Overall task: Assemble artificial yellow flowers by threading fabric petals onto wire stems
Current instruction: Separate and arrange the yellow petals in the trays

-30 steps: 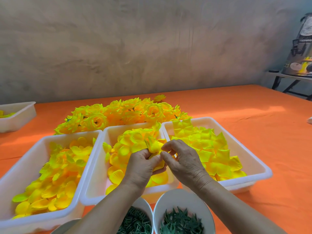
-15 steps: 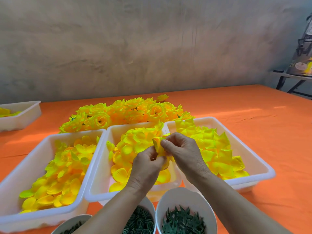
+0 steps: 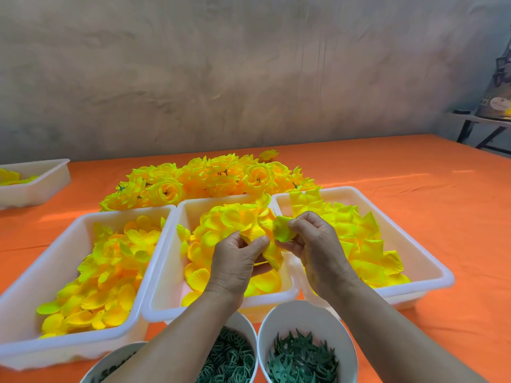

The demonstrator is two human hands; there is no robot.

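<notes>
— So, what are the hands doing?
— The left hand (image 3: pixel 237 262) grips a bunch of yellow petals (image 3: pixel 270 254); the right hand (image 3: pixel 319 244) pinches a single petal (image 3: pixel 280 232) just beside it.
— Where?
— Centre of the frame, above the middle white tray (image 3: pixel 171 272) on the orange tabletop (image 3: pixel 414 189).

"What can't you read from your end?"

"The left hand (image 3: pixel 237 261) covers the base of the petal stack (image 3: pixel 272 255) — I can't tell whether a wire runs through it. The right hand (image 3: pixel 318 244) hides part of its petal (image 3: pixel 282 232)."

"And the edges?"

"The bottom edge cuts the leftmost bowl (image 3: pixel 121 351), ring bowl (image 3: pixel 244 327) and leaf bowl (image 3: pixel 304 316). The far tray (image 3: pixel 41 183) is clipped at left, the dark container (image 3: pixel 497 98) at right — label too small to read."
</notes>
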